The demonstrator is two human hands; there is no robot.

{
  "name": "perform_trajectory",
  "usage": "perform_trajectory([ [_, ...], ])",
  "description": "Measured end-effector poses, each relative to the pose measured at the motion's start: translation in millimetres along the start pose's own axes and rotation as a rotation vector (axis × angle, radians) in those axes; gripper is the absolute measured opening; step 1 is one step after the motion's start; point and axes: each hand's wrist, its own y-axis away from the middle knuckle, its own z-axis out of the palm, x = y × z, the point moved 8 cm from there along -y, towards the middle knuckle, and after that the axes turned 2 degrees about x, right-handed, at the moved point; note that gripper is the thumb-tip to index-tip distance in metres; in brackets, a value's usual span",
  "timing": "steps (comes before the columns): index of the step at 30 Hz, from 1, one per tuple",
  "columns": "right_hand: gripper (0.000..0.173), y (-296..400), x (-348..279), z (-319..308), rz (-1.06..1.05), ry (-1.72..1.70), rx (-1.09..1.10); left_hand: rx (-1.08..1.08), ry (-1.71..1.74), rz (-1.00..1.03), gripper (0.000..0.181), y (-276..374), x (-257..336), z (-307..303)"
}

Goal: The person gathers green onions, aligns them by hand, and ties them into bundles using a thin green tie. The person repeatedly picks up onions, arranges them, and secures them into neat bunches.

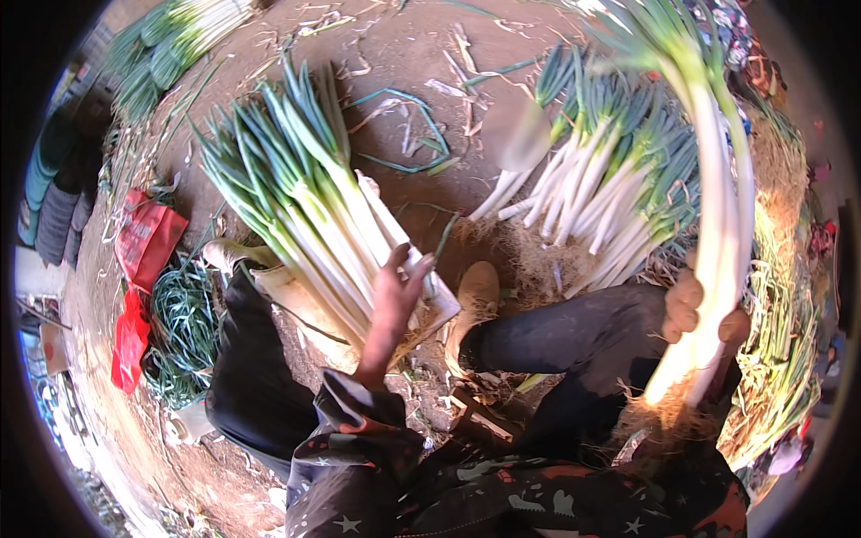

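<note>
A pile of long green onions (336, 235), with white stalks and green tops, lies slantwise in front of me on a pale support (438, 311). At the pile's right side, near the root ends, is my left hand (395, 289). Its fingers are apart, and it grips nothing that I can see. My right hand (687, 306) is wrapped around several thick green onions (716, 222) over my right thigh. They stand nearly upright in the picture, roots toward me, their leafy tops blurred and reaching the upper edge.
More green onions (585, 181) lie on the dirt floor (410, 54) ahead to the right. Bundles (181, 40) lie at far upper left. To my left are a red bag (144, 235) and a heap of green strands (181, 329). Dry leaves (773, 350) lie at right.
</note>
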Motion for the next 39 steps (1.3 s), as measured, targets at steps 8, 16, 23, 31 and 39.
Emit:
perform_trajectory([
  [8,0.046,-161,126,35,0.151,0.644,0.026,-0.158,0.773,0.144,0.06,-56,182,-4],
  [16,0.047,-182,376,-79,0.553,0.681,0.141,0.152,0.905,-0.344,0.044,-59,-127,-85],
  [23,0.06,-168,395,-103,0.604,0.769,0.201,0.268,0.885,-0.425,0.063,-52,-164,-82],
  [31,0.091,-156,373,-114,0.649,0.944,0.376,0.322,0.62,-0.465,0.105,-52,-162,-93],
  [39,0.064,-150,366,-149,0.273,0.948,0.568,0.351,0.098,-0.392,0.069,-70,-131,-76],
])
